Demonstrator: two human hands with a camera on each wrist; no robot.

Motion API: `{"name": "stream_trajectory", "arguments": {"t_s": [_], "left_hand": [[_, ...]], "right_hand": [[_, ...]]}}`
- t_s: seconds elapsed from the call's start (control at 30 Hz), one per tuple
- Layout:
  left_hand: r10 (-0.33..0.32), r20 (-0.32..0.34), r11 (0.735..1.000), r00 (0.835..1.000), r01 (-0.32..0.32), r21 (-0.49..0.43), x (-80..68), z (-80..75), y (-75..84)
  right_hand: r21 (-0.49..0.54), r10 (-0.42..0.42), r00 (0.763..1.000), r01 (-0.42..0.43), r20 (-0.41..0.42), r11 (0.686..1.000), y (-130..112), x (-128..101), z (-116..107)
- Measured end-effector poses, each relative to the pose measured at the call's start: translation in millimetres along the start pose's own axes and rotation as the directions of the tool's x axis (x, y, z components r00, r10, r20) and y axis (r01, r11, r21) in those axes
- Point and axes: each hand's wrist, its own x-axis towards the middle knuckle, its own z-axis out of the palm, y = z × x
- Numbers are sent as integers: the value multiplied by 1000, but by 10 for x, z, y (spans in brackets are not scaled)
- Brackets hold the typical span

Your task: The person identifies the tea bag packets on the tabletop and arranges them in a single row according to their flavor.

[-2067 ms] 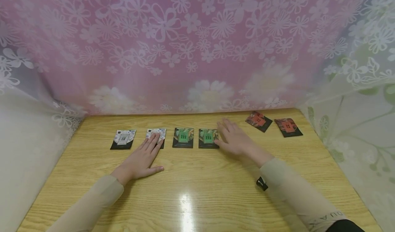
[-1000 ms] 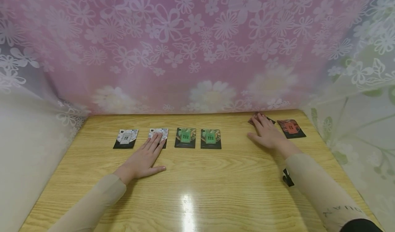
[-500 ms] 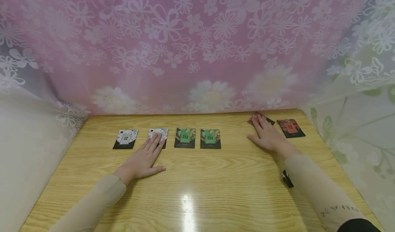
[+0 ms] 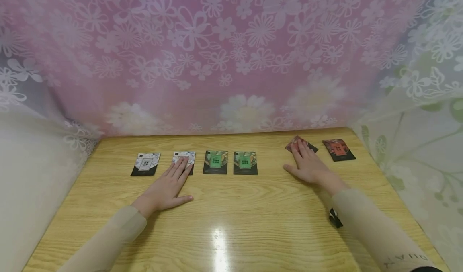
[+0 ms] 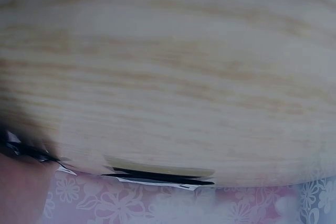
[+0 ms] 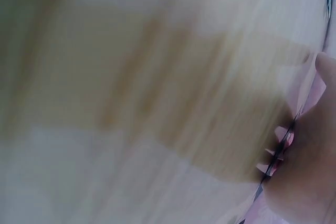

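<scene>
Wood-grain table (image 4: 231,223), glossy, glare at lower centre. Four flat rectangular foil packets sit in a neat row at centre left: two grey-white, two green. Left hand (image 4: 168,187) lies flat, fingers straight, on the second grey packet (image 4: 184,159). Right hand (image 4: 307,165), fingers spread flat, presses a skewed red packet (image 4: 299,144) at upper right; another red packet (image 4: 338,149) lies just beside, unaligned. Judged two-thirds arranged.

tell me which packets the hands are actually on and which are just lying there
In hand:
- red packet under the right hand
- white packet under the left hand

Lying about:
- other white packet
- two green packets
- second red packet
</scene>
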Motion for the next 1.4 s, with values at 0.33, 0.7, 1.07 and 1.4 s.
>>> {"name": "stream_trajectory", "arguments": {"t_s": [0.33, 0.7, 1.07, 1.4], "left_hand": [[8, -22, 1000, 1000, -9, -11, -9, -13, 13], [-1, -2, 1000, 1000, 1, -18, -10, 6, -11], [10, -29, 1000, 1000, -11, -22, -12, 3, -8], [1, 14, 1000, 1000, -1, -7, 2, -17, 8]], "right_hand": [[1, -52, 998, 52, -30, 999, -196, -148, 87], [-13, -34, 999, 34, -27, 999, -416, -207, 214], [-41, -22, 999, 20, -42, 999, -611, -235, 306], [-21, -82, 987, 80, -137, 997, -626, -313, 222]]}}
